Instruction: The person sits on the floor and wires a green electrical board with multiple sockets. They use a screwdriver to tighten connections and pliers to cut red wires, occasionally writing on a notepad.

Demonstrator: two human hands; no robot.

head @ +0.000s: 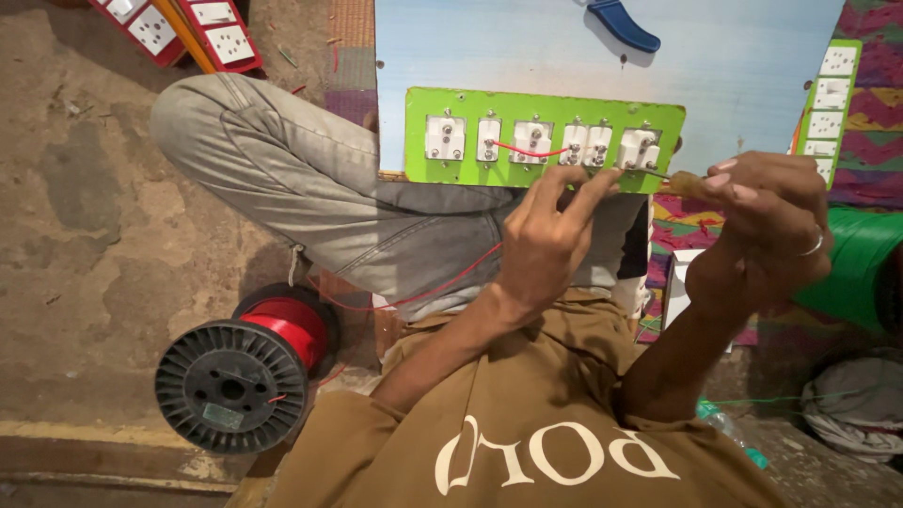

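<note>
A green panel board point(419, 141) rests on edge against my knee, with several white switch and socket backs point(531, 141) facing me and a short red wire point(527, 150) linking two of them. My left hand point(546, 235) pinches at the board's lower edge near its right end, where a long red wire point(442, 282) trails back over my grey trousers. My right hand point(767, 226), with a ring on one finger, grips a screwdriver with an amber handle point(691, 183). Its thin shaft points left into the rightmost white fitting point(638, 149).
A black spool of red wire point(249, 367) lies on the concrete floor at lower left. Red boards with white sockets point(188, 33) lie top left. Another green socket board point(828, 103), a blue tool point(625, 23) on a pale blue sheet point(743, 66), a green roll point(861, 263) and white cloth point(861, 404) are right.
</note>
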